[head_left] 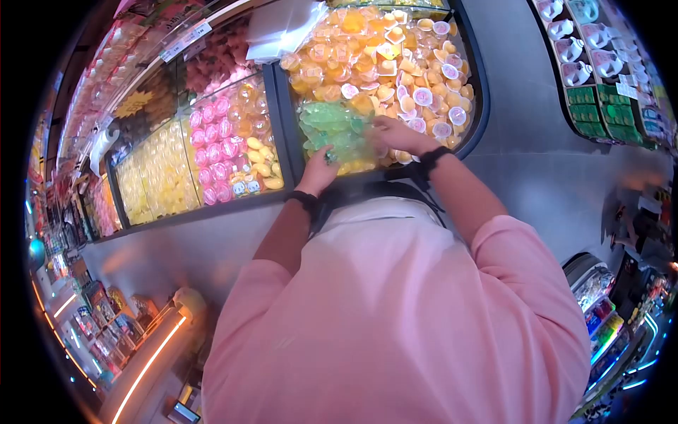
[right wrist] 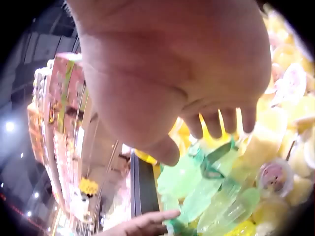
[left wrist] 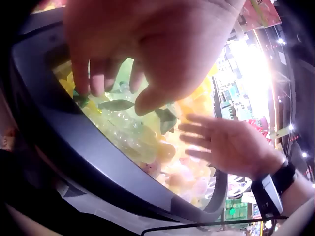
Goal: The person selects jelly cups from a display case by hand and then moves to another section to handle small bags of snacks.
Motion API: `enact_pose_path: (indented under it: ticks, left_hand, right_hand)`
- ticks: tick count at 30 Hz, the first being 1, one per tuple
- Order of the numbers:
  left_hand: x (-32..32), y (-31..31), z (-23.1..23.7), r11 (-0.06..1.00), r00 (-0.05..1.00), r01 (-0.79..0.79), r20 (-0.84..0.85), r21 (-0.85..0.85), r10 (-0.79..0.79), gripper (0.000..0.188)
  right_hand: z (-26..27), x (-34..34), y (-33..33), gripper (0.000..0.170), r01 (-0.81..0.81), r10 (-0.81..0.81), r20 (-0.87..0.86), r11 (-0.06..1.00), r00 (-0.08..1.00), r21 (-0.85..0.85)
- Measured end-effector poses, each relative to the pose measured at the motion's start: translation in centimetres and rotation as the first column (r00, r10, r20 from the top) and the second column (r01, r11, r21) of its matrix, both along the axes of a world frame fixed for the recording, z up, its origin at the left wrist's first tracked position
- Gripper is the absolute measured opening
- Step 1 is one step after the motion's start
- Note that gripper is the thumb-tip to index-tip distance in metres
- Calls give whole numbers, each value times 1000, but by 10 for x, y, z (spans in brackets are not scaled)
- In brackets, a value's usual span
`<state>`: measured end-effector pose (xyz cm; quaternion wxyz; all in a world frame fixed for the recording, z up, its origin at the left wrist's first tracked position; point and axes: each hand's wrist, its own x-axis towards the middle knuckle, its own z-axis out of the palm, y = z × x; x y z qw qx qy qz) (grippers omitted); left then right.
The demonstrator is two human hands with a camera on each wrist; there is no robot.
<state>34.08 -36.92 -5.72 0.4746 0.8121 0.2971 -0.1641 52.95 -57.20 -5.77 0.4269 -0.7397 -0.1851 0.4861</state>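
Clear green-tinted packages (head_left: 332,124) lie in a bin of jelly cups by its near edge. My left hand (head_left: 321,172) is at their lower left; in the left wrist view this hand (left wrist: 152,44) hangs over the green packages (left wrist: 133,130), fingers pointing down, thumb apart, nothing plainly gripped. My right hand (head_left: 399,136) is at their right side, slightly blurred. It appears with fingers straight and spread in the left wrist view (left wrist: 236,145). In the right wrist view my right hand (right wrist: 177,69) hovers over the green packages (right wrist: 202,191), and my left hand (right wrist: 147,223) shows below.
Orange and pale jelly cups (head_left: 424,95) fill the bin around the packages. Left of a dark divider (head_left: 280,127) are pink cups (head_left: 212,148) and yellow pieces. Clear plastic bags (head_left: 282,32) lie at the bin's back. Shelves with bottles (head_left: 604,63) stand right.
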Motion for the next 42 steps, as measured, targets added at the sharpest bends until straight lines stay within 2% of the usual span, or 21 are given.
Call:
enact_pose_path:
  ticks: [1,3,6,9,11,13,15,18,21,23,25,27,30,31,34,36,39,41,42]
  left_hand:
    - [-1,3,-13,998,999,-47,15,-47,48,52]
    - [-1,11,-46,979,989,-139,38,-146,145,49]
    - [17,2,1,959,970,-161,140,-232,197,60]
    - [37,-15,23,945,983,-51,150,-324,105,67]
    - [46,-21,-12,944,975,17,215,-331,57,68]
    - [52,-24,-18,950,977,49,214,-308,19,68]
    - [57,-24,-15,965,988,44,151,-257,-5,66]
    - [55,-23,5,944,987,-54,127,-326,101,61]
    - [36,-11,19,943,967,-43,224,-330,122,63]
    - [20,4,-10,973,973,-49,209,-227,98,59]
    - [11,8,-7,993,979,-42,194,-113,63,57]
    - [3,14,0,1000,984,-14,180,8,12,56]
    - [-7,25,-26,971,982,19,176,240,-63,61]
    - [-8,26,-28,985,987,-16,163,172,-12,63]
    - [-3,25,-25,994,987,-110,113,-18,111,67]
    - [2,27,-19,981,984,-153,79,-119,163,69]
    - [5,32,-68,993,955,-117,270,-30,121,72]
    - [18,29,-38,910,945,-284,76,-302,320,78]
    - [25,28,-27,831,919,-371,-38,-415,391,82]
  right_hand:
    - [5,5,-22,57,8,-8,-7,1000,1000,14]
    - [15,13,-59,51,79,-76,99,997,992,-22]
    - [64,20,-96,48,289,-297,-66,951,953,-108]
    - [71,22,-116,45,382,-395,-77,913,915,-143]
    - [70,19,-118,43,387,-397,-81,914,914,-122]
    - [68,13,-112,43,372,-382,-94,922,919,-102]
    - [59,9,-101,41,311,-319,-131,947,939,-77]
    - [54,8,-69,40,179,-183,-143,983,973,-40]
    - [24,9,-33,43,26,-24,-77,999,997,20]
    - [-5,12,-13,47,-38,38,56,999,998,-4]
    - [-13,11,11,50,-60,79,246,995,966,-83]
    - [2,14,25,52,-128,176,232,970,957,-207]
    - [7,13,39,50,-189,278,221,915,935,-356]
    - [3,13,41,48,-203,308,217,894,927,-400]
    - [-29,7,37,45,-217,349,449,923,823,-319]
    - [-26,7,36,44,-238,405,503,900,763,-364]
    - [-15,8,42,42,-257,510,530,840,678,-478]
    - [-2,11,47,41,-263,573,516,791,637,-553]
    - [-24,9,44,31,-220,516,580,835,630,-505]
